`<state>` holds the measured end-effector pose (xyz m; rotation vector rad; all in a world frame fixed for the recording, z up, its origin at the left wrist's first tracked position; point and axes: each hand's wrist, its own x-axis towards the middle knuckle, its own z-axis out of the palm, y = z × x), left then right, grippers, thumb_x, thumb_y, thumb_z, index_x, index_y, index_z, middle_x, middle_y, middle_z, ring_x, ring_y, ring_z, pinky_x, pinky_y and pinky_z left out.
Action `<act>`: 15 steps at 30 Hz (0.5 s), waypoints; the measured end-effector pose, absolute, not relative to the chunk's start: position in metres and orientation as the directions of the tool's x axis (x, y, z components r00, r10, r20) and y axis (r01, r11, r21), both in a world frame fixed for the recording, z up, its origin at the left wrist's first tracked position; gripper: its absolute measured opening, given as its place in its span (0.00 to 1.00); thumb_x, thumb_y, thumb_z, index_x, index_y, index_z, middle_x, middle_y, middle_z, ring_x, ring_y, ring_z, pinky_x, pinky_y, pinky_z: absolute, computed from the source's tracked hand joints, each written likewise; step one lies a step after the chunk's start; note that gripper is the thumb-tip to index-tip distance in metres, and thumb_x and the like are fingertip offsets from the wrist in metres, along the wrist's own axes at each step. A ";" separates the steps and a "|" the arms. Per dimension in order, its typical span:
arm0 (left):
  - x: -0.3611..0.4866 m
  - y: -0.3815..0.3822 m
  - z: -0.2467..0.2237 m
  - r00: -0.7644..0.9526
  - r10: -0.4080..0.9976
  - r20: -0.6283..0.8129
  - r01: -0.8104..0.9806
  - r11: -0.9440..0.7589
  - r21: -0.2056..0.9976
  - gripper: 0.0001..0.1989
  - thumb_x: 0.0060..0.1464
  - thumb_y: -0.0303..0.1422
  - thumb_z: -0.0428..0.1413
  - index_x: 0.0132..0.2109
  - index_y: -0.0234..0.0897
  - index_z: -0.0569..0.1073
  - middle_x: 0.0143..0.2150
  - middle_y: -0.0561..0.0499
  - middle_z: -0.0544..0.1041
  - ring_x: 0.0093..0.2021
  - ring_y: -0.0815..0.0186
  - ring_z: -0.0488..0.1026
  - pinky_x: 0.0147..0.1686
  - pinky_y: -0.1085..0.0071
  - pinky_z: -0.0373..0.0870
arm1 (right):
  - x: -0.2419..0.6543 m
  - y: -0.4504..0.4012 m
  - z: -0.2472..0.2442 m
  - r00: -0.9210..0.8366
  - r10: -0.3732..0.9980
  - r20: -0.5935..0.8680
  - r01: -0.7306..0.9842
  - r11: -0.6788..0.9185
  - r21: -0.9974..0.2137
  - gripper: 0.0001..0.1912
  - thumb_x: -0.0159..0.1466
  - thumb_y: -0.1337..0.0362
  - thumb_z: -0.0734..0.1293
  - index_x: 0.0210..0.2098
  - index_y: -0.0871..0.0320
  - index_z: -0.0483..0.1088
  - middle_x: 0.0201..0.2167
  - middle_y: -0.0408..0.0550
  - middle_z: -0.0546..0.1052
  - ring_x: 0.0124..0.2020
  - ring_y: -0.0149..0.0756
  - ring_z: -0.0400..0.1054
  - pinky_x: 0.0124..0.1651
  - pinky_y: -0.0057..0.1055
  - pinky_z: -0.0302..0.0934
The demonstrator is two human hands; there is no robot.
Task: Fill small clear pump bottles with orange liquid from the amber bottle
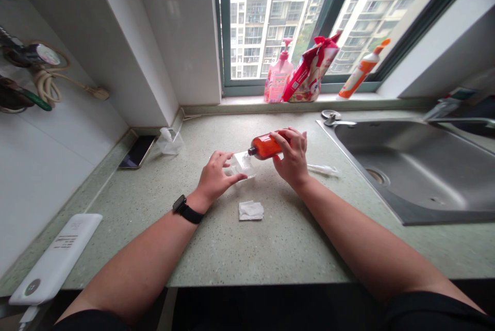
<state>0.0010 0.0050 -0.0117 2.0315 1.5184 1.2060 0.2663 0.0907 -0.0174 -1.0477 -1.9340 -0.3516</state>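
My right hand (293, 155) is wrapped round an amber-brown bottle (266, 146), tilted on its side with its uncapped neck pointing left. The neck is over the right part of a clear, square-sided container (243, 164). My left hand (216, 174) grips that container from the left, thumb in front and fingers behind. Nearer the counter's front lies a folded white tissue (251, 211). A thin item in clear wrapping (324, 170) rests just right of my right hand.
Far left on the counter (216, 253) are a dark phone (138, 152), a clear pump-top piece (169, 140) and a white power bank (58, 259). A steel sink (410, 166) is at the right. A pink pump bottle (278, 78), a red bag and an orange bottle stand on the sill.
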 end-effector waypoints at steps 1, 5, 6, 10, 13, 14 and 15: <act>0.001 0.005 -0.012 0.074 0.901 0.428 0.621 -0.377 0.687 0.36 0.51 0.57 0.71 0.59 0.40 0.76 0.54 0.46 0.75 0.46 0.56 0.85 0.43 0.60 0.86 | 0.266 0.091 -0.017 -0.253 0.535 0.806 0.783 0.603 -0.154 0.44 0.59 0.77 0.67 0.70 0.38 0.63 0.62 0.50 0.69 0.71 0.57 0.61 0.77 0.71 0.44; 0.001 0.005 -0.012 0.074 0.899 0.431 0.620 -0.380 0.686 0.37 0.51 0.58 0.71 0.59 0.40 0.75 0.54 0.45 0.75 0.46 0.56 0.85 0.43 0.60 0.86 | 0.266 0.090 -0.017 -0.255 0.536 0.805 0.785 0.601 -0.152 0.43 0.59 0.77 0.67 0.70 0.38 0.63 0.62 0.50 0.69 0.71 0.57 0.60 0.77 0.71 0.45; 0.001 0.005 -0.012 0.076 0.900 0.428 0.620 -0.379 0.687 0.37 0.51 0.58 0.71 0.59 0.39 0.75 0.54 0.45 0.75 0.46 0.56 0.85 0.43 0.60 0.86 | 0.266 0.090 -0.017 -0.255 0.534 0.806 0.786 0.600 -0.148 0.43 0.59 0.77 0.67 0.69 0.38 0.63 0.62 0.50 0.70 0.71 0.57 0.61 0.77 0.71 0.45; 0.001 0.005 -0.011 0.078 0.903 0.422 0.622 -0.374 0.687 0.37 0.51 0.58 0.71 0.59 0.39 0.75 0.54 0.45 0.75 0.46 0.56 0.85 0.43 0.60 0.86 | 0.266 0.090 -0.017 -0.257 0.516 0.817 0.783 0.606 -0.137 0.41 0.60 0.77 0.67 0.68 0.39 0.64 0.61 0.50 0.70 0.71 0.56 0.61 0.77 0.71 0.45; 0.001 0.005 -0.011 0.074 0.902 0.425 0.623 -0.375 0.687 0.36 0.51 0.57 0.71 0.59 0.40 0.75 0.54 0.45 0.75 0.46 0.57 0.85 0.43 0.60 0.86 | 0.266 0.090 -0.017 -0.258 0.519 0.815 0.783 0.607 -0.139 0.42 0.60 0.77 0.67 0.69 0.39 0.64 0.61 0.50 0.70 0.70 0.56 0.61 0.77 0.71 0.45; 0.001 0.005 -0.011 0.075 0.902 0.425 0.622 -0.375 0.687 0.36 0.51 0.57 0.71 0.59 0.40 0.75 0.55 0.45 0.75 0.46 0.57 0.85 0.44 0.60 0.86 | 0.266 0.090 -0.017 -0.258 0.519 0.815 0.783 0.607 -0.139 0.42 0.59 0.77 0.67 0.69 0.39 0.64 0.62 0.50 0.70 0.70 0.56 0.61 0.77 0.71 0.45; 0.001 0.005 -0.011 0.076 0.902 0.426 0.622 -0.376 0.687 0.36 0.51 0.56 0.72 0.59 0.40 0.75 0.55 0.45 0.75 0.46 0.57 0.85 0.44 0.60 0.87 | 0.266 0.090 -0.017 -0.258 0.519 0.814 0.783 0.607 -0.139 0.42 0.59 0.77 0.67 0.69 0.39 0.64 0.62 0.51 0.70 0.70 0.57 0.61 0.76 0.72 0.45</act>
